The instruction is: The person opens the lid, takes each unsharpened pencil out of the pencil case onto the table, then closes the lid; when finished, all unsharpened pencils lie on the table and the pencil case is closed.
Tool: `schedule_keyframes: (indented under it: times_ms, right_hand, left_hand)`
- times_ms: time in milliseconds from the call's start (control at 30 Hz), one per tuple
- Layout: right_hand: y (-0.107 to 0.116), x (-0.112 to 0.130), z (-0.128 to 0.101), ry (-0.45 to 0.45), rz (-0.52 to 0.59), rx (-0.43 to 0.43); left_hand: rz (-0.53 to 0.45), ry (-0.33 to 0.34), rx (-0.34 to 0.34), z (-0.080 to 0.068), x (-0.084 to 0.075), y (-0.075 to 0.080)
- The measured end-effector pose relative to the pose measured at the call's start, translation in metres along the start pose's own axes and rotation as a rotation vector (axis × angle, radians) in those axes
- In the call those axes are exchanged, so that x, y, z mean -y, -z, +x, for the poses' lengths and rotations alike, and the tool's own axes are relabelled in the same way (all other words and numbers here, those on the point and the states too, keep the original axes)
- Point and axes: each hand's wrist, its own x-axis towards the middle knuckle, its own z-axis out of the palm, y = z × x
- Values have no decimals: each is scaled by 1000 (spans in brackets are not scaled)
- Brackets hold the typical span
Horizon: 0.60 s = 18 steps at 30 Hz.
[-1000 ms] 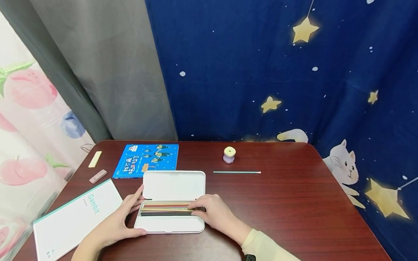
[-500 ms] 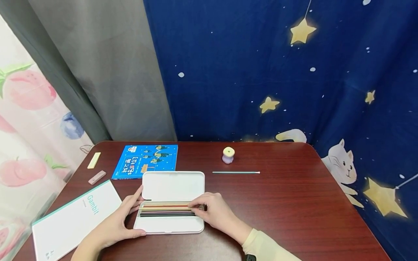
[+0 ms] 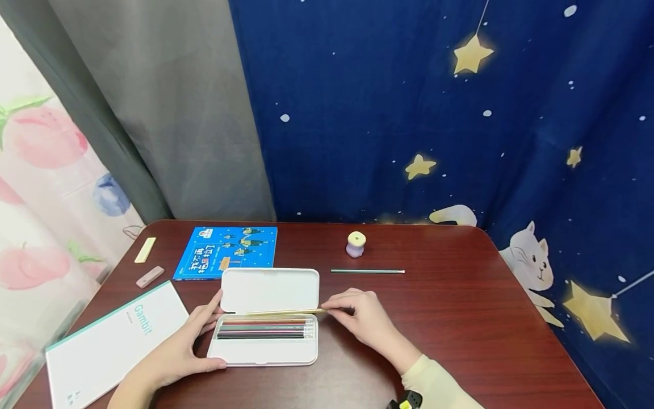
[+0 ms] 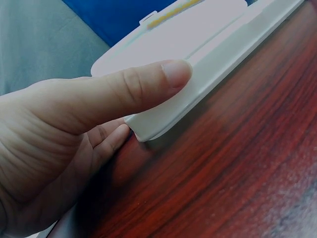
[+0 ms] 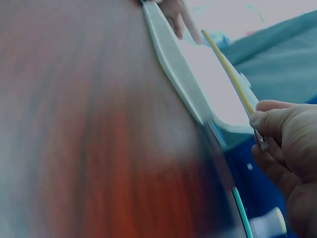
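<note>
A white pencil case (image 3: pixel 263 355) lies on the table with its lid (image 3: pixel 271 289) raised at the back. Several pencils (image 3: pixel 260 329) lie side by side in its tray. My left hand (image 3: pixel 179 346) holds the case at its left end, thumb (image 4: pixel 143 87) at the front corner and fingers by the lid. Between right thumb and fingertips, my right hand (image 3: pixel 365 318) pinches a yellow pencil (image 5: pixel 230 72) near its eraser end. In the head view the pencil overlaps the hinge line, pointing left. The other right-hand fingers curl below it in the right wrist view.
A green pencil (image 3: pixel 368 271) and a yellow-and-lilac spool-shaped item (image 3: pixel 356 244) lie beyond the right hand. Behind the case is a blue book (image 3: pixel 230 253). At left are a white notebook (image 3: pixel 117 346), a pink eraser-like block (image 3: pixel 150 277) and a pale yellow bar (image 3: pixel 145 250).
My right hand has lifted the yellow pencil out of the tray and moved right and back with it. The left hand stays at the case's left end.
</note>
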Motion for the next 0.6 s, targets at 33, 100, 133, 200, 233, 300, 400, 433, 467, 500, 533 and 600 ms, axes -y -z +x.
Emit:
schedule_keyframes:
  times_ms: [33,100,133,200,233,300,400,433,467,500,533,600]
  right_hand:
    - [4,-3,-1,-15,3,-9]
    - [12,-10,-3,-38,3,-26]
    - [16,-14,-5,-57,10,-30]
    - [25,-21,-7,-98,21,-36]
    - [29,-25,-8,-120,29,-38]
    - [38,-32,-10,-159,51,-44]
    - [51,-40,-11,-194,73,-61]
    - [56,-43,-11,-202,78,-68]
    - [60,-45,-11,-207,80,-73]
    - [64,-48,-12,-216,82,-77]
    - [68,-50,-12,-225,85,-79]
    - [76,-55,-14,-247,82,-82]
  left_hand:
    - [0,2,2,0,0,0]
    - [5,6,2,0,0,0]
    - [10,8,0,0,0,-1]
    - [23,11,-7,0,1,-1]
    - [28,11,-10,0,1,-2]
    - [36,12,-14,0,2,-2]
    - [37,10,-17,0,3,-3]
    - [35,7,-17,0,3,-3]
    - [33,6,-17,0,3,-4]
    - [31,3,-18,0,3,-4]
    - [30,0,-19,0,3,-4]
    - [28,-5,-20,1,2,-3]
